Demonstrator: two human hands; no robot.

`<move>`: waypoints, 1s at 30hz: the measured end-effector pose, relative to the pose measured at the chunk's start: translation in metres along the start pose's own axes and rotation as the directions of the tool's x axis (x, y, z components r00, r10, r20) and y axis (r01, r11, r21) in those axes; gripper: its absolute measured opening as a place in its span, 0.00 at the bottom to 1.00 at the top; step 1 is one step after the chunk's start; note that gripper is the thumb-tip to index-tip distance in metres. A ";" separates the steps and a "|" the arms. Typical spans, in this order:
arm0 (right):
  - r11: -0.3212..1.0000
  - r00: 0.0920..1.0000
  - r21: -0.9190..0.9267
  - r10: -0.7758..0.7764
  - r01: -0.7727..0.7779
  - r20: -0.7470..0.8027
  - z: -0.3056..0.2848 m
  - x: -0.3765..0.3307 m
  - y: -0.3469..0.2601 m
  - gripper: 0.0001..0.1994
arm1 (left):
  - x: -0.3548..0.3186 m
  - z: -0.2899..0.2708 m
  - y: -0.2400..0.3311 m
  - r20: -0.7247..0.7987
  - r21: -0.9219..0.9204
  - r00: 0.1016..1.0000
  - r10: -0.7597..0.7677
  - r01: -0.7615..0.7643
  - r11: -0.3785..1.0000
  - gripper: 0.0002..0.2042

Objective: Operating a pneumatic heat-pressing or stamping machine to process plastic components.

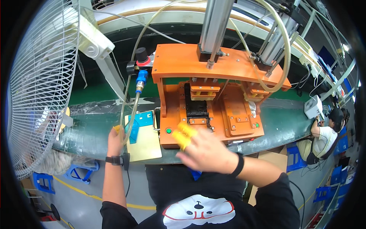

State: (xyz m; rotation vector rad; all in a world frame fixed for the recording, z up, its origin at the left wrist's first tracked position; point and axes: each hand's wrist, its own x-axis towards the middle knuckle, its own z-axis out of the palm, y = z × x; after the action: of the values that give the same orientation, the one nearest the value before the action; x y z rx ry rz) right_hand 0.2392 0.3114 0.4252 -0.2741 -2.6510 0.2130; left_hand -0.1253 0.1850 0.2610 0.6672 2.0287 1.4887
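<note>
An orange pneumatic press [219,63] stands on the green bench in front of me. My right hand [204,150], with yellow finger cots, hovers over its front left corner near a green button [168,131]. Its thumb is apart from the fingers, and nothing shows in it. Under the left press head [204,91] a black part [196,108] lies in the fixture. My left hand [115,140], also with a yellow cot, is at the bench edge behind a clear air hose [133,110]. The hose hides most of its fingers. A dark band circles each wrist.
A pale yellow sheet [146,144] with a teal plate [142,120] on it lies left of the press. A large wire-guard fan [45,84] fills the left side. Another person [324,135] sits at the right, near a white device [313,107]. Blue stools [82,171] stand below.
</note>
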 end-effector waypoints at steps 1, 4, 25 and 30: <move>0.990 0.998 0.139 -0.022 0.013 0.066 0.011 -0.002 -0.011 0.31 | -0.002 -0.004 -0.003 0.001 -0.049 1.000 -0.010 0.010 0.999 0.13; 0.949 0.991 0.314 -0.021 -0.022 0.131 0.065 0.001 -0.016 0.28 | -0.008 -0.004 -0.012 -0.071 -0.152 0.997 0.011 -0.022 0.988 0.12; 0.903 0.935 0.385 0.047 -0.190 0.352 0.155 0.001 -0.032 0.18 | -0.019 -0.150 -0.049 -0.370 -0.064 0.920 0.128 -0.163 0.985 0.15; 0.857 0.989 0.510 0.000 -0.077 0.149 0.098 -0.032 -0.018 0.20 | -0.133 -0.106 0.043 0.139 -0.102 0.990 -0.021 0.036 0.994 0.17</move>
State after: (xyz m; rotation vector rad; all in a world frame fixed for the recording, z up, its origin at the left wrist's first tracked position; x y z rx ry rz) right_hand 0.2189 0.2767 0.3285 -0.1346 -2.6041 0.9714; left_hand -0.0957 0.0345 0.3460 0.6762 1.8366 1.4792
